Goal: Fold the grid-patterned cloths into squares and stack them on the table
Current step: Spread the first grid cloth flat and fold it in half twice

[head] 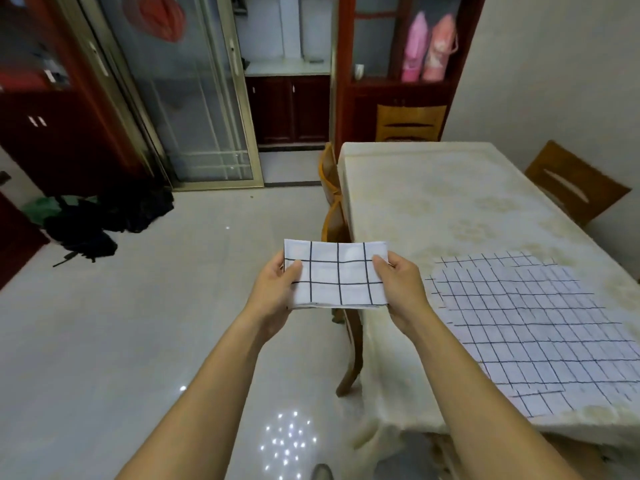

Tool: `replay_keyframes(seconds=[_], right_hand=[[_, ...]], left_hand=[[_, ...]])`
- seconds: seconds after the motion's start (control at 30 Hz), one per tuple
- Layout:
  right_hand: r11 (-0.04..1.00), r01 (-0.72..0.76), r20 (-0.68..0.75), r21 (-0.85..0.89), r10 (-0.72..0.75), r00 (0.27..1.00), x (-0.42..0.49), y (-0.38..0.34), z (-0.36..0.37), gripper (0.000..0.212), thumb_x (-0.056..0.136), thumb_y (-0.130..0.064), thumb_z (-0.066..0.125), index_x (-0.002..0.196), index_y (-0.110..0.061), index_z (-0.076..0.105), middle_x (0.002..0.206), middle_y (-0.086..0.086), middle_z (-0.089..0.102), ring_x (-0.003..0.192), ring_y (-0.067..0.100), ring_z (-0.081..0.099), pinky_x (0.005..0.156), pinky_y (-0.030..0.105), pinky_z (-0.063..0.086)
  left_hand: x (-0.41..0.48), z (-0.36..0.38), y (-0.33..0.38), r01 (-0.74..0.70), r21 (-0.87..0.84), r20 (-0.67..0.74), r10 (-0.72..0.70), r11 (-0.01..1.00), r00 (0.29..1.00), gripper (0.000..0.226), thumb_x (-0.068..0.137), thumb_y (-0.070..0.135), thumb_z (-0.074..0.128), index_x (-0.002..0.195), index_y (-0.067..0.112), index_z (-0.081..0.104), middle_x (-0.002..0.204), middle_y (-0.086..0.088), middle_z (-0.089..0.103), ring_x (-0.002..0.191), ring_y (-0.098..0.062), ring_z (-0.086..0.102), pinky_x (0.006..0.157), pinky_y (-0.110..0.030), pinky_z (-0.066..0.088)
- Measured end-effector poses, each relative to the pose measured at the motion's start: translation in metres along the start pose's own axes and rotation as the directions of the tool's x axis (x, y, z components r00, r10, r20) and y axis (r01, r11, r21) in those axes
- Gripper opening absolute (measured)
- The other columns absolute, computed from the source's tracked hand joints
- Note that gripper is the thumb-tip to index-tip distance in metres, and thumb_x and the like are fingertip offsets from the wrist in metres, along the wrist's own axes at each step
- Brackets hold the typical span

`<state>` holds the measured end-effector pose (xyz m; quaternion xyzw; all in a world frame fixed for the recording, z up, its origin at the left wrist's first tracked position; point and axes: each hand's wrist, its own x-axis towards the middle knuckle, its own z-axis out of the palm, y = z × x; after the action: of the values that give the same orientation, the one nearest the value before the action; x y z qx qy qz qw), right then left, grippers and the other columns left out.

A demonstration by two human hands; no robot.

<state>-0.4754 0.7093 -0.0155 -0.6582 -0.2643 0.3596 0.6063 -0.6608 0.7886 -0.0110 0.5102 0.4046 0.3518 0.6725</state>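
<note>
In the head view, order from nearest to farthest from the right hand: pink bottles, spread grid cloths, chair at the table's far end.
1. Spread grid cloths, on the table by the right hand.
2. Chair, past the table's far end.
3. Pink bottles, on the cabinet shelf behind.

The fingers of the left hand (pixel 277 292) and right hand (pixel 401 289) mostly vanish beneath the folded white cloth with black grid lines (pixel 337 275); only the thumbs lie on top. The flat grid-patterned sheets (pixel 540 323) on the cream-covered worktop (pixel 433 188) are cut off at the right, and how many overlap there I cannot tell. A wooden chair (pixel 332 209) is half hidden behind the worktop's cover. The dark heap on the floor (pixel 104 220) is too blurred to name.
</note>
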Motion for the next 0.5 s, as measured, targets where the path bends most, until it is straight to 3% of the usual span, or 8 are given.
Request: replay_keyframes(seconds=[0.07, 0.17, 0.23, 0.37, 0.43, 0.5], right_hand=[[1.0, 0.001, -0.019, -0.006, -0.001, 1.0, 0.038, -0.006, 0.02, 0.021, 0.101, -0.017, 0.048, 0.104, -0.017, 0.069, 0.095, 0.005, 0.075, 0.081, 0.017, 0.072, 0.066, 0.031, 0.06], [0.997, 0.015, -0.067, -0.079, -0.021, 0.998, 0.094, -0.016, 0.045, 0.02, 0.102, -0.023, 0.048, 0.099, -0.021, 0.067, 0.096, 0.003, 0.074, 0.087, 0.02, 0.071, 0.076, 0.037, 0.06], [0.99, 0.025, -0.104, -0.137, -0.04, 0.994, 0.128, -0.021, 0.059, 0.022, 0.102, -0.028, 0.046, 0.101, -0.019, 0.066, 0.097, 0.004, 0.072, 0.089, 0.021, 0.07, 0.08, 0.04, 0.06], [0.964, 0.072, -0.177, -0.257, -0.12, 0.977, 0.19, -0.024, 0.08, 0.031, 0.104, -0.033, 0.04, 0.099, -0.01, 0.061, 0.092, 0.007, 0.066, 0.086, 0.021, 0.065, 0.074, 0.038, 0.055], [0.947, 0.071, -0.177, -0.315, -0.132, 0.975, 0.22, -0.022, 0.093, 0.03, 0.105, -0.034, 0.035, 0.1, -0.013, 0.056, 0.092, 0.003, 0.063, 0.085, 0.017, 0.063, 0.07, 0.032, 0.053], [0.925, 0.08, -0.182, -0.372, -0.157, 0.971, 0.252, -0.021, 0.107, 0.027, 0.106, -0.033, 0.033, 0.102, -0.015, 0.053, 0.089, -0.001, 0.058, 0.082, 0.012, 0.059, 0.064, 0.023, 0.049]], left_hand=[[0.04, -0.006, 0.012, -0.001, 0.055, -0.014, 0.002, 0.998, 1.0, 0.024, 0.105, 0.014, 0.045, 0.122, 0.02, 0.061, 0.114, -0.006, 0.073, 0.105, -0.027, 0.068, 0.078, -0.04, 0.057], [0.102, -0.013, 0.036, -0.032, 0.153, -0.031, 0.037, 0.988, 0.999, 0.024, 0.106, 0.023, 0.045, 0.124, 0.022, 0.061, 0.113, -0.004, 0.072, 0.106, -0.025, 0.068, 0.087, -0.044, 0.057], [0.138, -0.015, 0.048, -0.063, 0.204, -0.026, 0.069, 0.977, 0.997, 0.027, 0.106, 0.03, 0.043, 0.126, 0.022, 0.06, 0.113, -0.002, 0.071, 0.104, -0.022, 0.068, 0.084, -0.04, 0.057], [0.207, -0.015, 0.055, -0.101, 0.243, -0.055, 0.118, 0.965, 0.992, 0.026, 0.106, 0.038, 0.039, 0.113, 0.028, 0.062, 0.104, 0.002, 0.071, 0.095, -0.014, 0.068, 0.074, -0.03, 0.055], [0.242, -0.018, 0.052, -0.106, 0.278, -0.089, 0.135, 0.955, 0.987, 0.026, 0.107, 0.037, 0.037, 0.102, 0.031, 0.062, 0.098, 0.004, 0.071, 0.09, -0.011, 0.068, 0.07, -0.025, 0.052], [0.283, -0.024, 0.051, -0.116, 0.313, -0.085, 0.15, 0.943, 0.985, 0.028, 0.107, 0.037, 0.037, 0.1, 0.03, 0.063, 0.097, 0.003, 0.072, 0.091, -0.013, 0.068, 0.072, -0.029, 0.055]])
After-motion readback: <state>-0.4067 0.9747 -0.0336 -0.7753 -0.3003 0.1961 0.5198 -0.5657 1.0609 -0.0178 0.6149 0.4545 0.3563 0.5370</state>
